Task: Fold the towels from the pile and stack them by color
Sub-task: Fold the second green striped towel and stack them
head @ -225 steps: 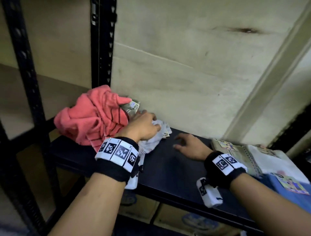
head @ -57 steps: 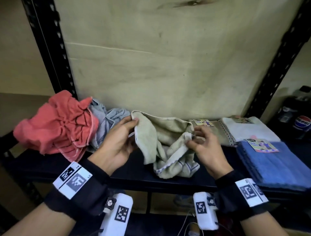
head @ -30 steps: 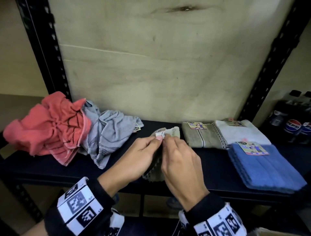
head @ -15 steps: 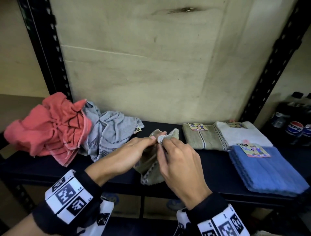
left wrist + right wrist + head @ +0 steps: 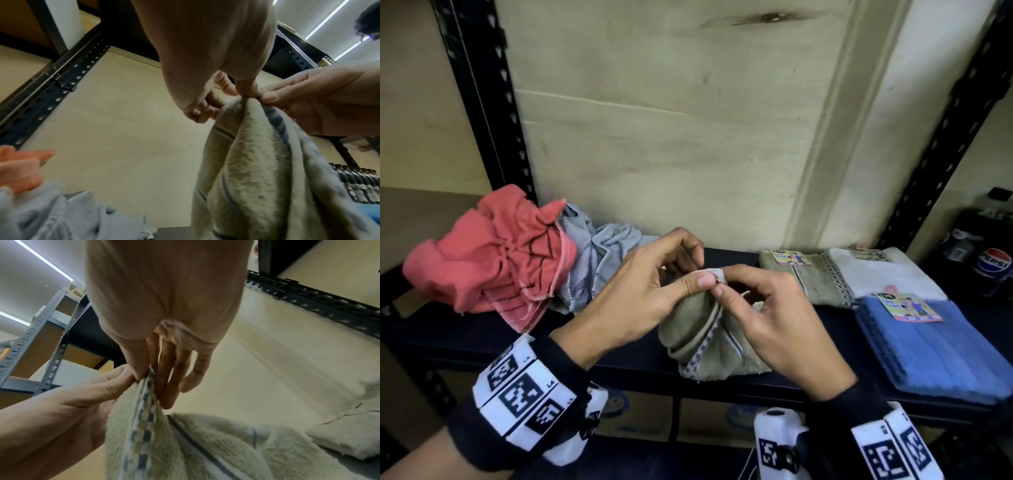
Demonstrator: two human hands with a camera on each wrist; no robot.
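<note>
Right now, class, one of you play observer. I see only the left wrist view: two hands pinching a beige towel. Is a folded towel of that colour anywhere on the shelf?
Observer: Yes. A folded beige towel lies to the right of the held towel, by the back wall.
Operator: What is next to it?
Observer: A folded white towel, right beside it on its far side.
Operator: And nearer the front?
Observer: A folded blue towel with a card label, in front of the white one.

Olive towel (image 5: 702,329) bunched, corners pinched
</note>
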